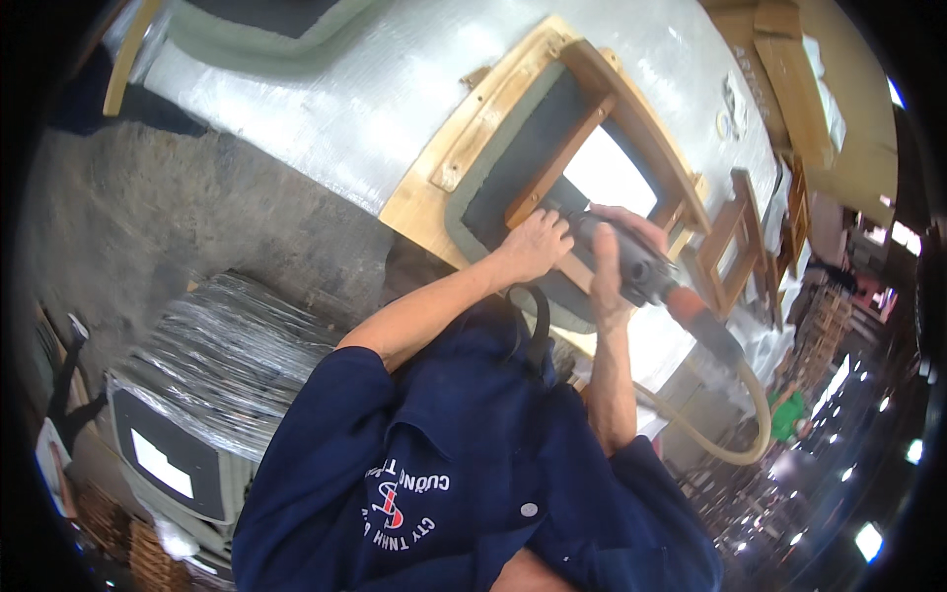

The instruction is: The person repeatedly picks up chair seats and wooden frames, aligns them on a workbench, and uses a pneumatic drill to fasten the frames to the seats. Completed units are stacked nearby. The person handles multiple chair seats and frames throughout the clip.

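In my right hand (621, 259) is a grey hose-fed power tool (589, 232), blurred, with an orange fitting at its rear. My left hand (536, 244) has its fingers curled close to the tool's front end, by the near end of a brown rail; what they pinch, if anything, is hidden. That rail belongs to a brown wooden frame (656, 148), which lies over a dark grey padded panel (508, 163) with a white sheet (610, 166) on it. Under the panel sits a pale wooden board (412, 204) with a raised strip (496, 123).
Silvery sheeting covers the table (326, 109). A beige hose (762, 419) loops at the right. More brown frames (735, 247) stand past the board. Left of me is a stack of plastic-wrapped panels (222, 365). Other people are in the background, one in green (787, 412).
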Action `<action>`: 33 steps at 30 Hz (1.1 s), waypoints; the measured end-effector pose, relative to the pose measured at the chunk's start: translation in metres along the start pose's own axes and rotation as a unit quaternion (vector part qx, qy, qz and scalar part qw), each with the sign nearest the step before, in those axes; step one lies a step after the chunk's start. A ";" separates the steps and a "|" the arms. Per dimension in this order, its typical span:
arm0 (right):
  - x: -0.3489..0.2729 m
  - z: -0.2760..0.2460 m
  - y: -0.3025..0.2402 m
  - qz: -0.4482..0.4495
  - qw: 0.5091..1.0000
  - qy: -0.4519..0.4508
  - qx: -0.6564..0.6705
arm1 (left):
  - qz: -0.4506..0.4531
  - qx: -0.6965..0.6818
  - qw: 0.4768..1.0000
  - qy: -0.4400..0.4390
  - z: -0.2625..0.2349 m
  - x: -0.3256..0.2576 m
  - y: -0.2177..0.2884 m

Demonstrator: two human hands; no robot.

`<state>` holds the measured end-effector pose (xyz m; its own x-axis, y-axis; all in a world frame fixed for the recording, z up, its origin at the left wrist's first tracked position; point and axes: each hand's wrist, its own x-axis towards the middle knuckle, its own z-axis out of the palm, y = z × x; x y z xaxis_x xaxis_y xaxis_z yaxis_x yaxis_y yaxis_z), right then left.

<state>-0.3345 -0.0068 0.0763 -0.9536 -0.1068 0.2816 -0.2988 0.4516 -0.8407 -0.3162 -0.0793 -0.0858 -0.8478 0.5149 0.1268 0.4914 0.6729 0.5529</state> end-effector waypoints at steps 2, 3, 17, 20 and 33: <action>-0.008 -0.023 0.005 -0.007 0.996 0.061 0.061 | 0.027 0.005 0.999 0.019 -0.004 0.003 0.000; -0.012 -0.040 0.010 0.004 0.994 0.089 0.062 | 0.036 0.012 0.999 0.012 -0.005 0.005 0.001; -0.100 -0.170 0.092 0.150 0.933 0.324 0.049 | 0.046 -0.026 0.998 -0.039 0.022 0.035 0.051; -0.103 -0.171 0.100 0.145 0.934 0.321 0.052 | 0.042 -0.027 0.998 -0.037 0.027 0.038 0.061; -0.094 -0.172 0.111 0.153 0.966 0.205 0.029 | 0.023 -0.012 0.999 -0.037 0.032 0.039 0.069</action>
<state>-0.2711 0.2058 0.0361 -0.9058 0.3902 0.1651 -0.0175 0.3548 -0.9348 -0.3095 0.0041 -0.0690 -0.8066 0.5838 0.0926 0.5244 0.6346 0.5676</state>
